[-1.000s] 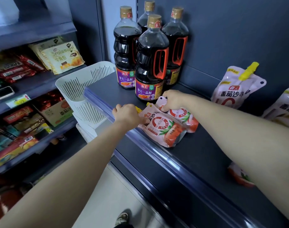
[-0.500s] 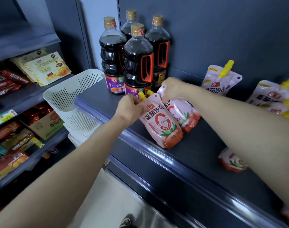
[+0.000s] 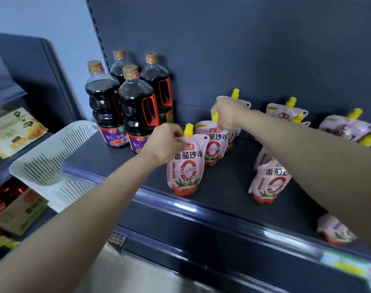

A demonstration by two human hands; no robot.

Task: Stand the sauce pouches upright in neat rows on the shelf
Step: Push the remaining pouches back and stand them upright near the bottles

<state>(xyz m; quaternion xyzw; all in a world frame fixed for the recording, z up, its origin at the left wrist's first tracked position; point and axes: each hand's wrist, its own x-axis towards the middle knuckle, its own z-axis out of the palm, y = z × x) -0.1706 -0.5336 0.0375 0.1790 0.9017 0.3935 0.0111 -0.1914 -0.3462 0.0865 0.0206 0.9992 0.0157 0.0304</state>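
A pink tomato-sauce pouch (image 3: 185, 166) with a yellow cap stands upright near the front edge of the dark shelf (image 3: 226, 187). My left hand (image 3: 166, 142) pinches its top left corner. Right behind it stands a second pouch (image 3: 214, 144), and my right hand (image 3: 227, 112) grips it at the yellow spout. A third pouch (image 3: 233, 98) shows behind my right hand. Another upright pouch (image 3: 269, 180) stands further right under my right forearm. More pouches (image 3: 347, 125) lean against the back wall, and one (image 3: 334, 231) lies near the front right edge.
Several large soy sauce bottles (image 3: 136, 111) stand at the shelf's left rear. A white slotted plastic basket (image 3: 51, 157) sits beside the shelf's left end. Snack packets (image 3: 13, 132) fill lower shelves on the left. A blue price rail (image 3: 201, 206) runs along the front edge.
Both pouches went from lying flat to standing upright, one behind the other. My hands rose with them, and the view swung right, showing more pouches.
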